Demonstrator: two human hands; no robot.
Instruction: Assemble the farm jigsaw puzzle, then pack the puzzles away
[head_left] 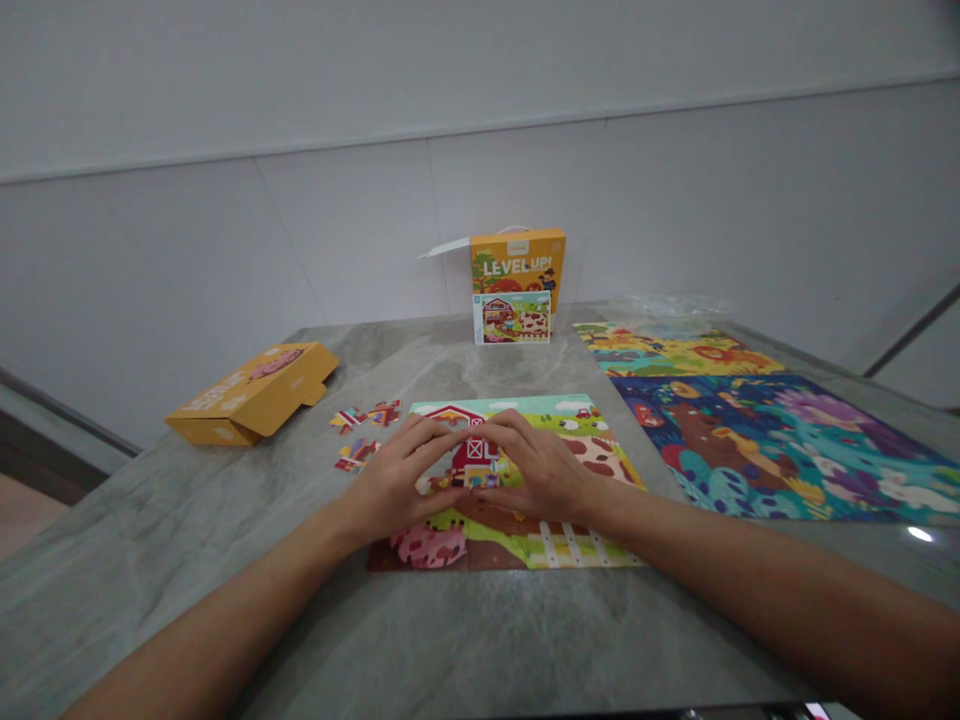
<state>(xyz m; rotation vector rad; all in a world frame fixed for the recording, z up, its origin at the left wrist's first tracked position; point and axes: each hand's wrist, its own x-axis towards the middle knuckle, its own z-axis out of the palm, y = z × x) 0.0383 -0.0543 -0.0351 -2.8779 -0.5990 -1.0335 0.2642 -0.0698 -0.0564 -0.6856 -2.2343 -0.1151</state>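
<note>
A farm jigsaw puzzle (592,548) lies on the table in front of me, with a red barn, a pink spotted pig, a cow and a white fence. Grey tabletop shows through a gap on its left side, by the barn. My left hand (397,480) and my right hand (544,470) meet over the barn, index fingertips close together and thumbs low. Between the thumbs, both hands are closed on a small puzzle piece (482,477) with blue and yellow on it; fingers partly cover its edges. Several loose puzzle pieces (356,454) lie left of my left hand.
A yellow box (255,390) lies at the left. At the back, an open yellow box (517,262) stands behind a farm picture card (512,319). Two assembled puzzles, a dark blue one (757,450) and a yellow one (667,348), cover the right side, near clear plastic wrapping (679,306).
</note>
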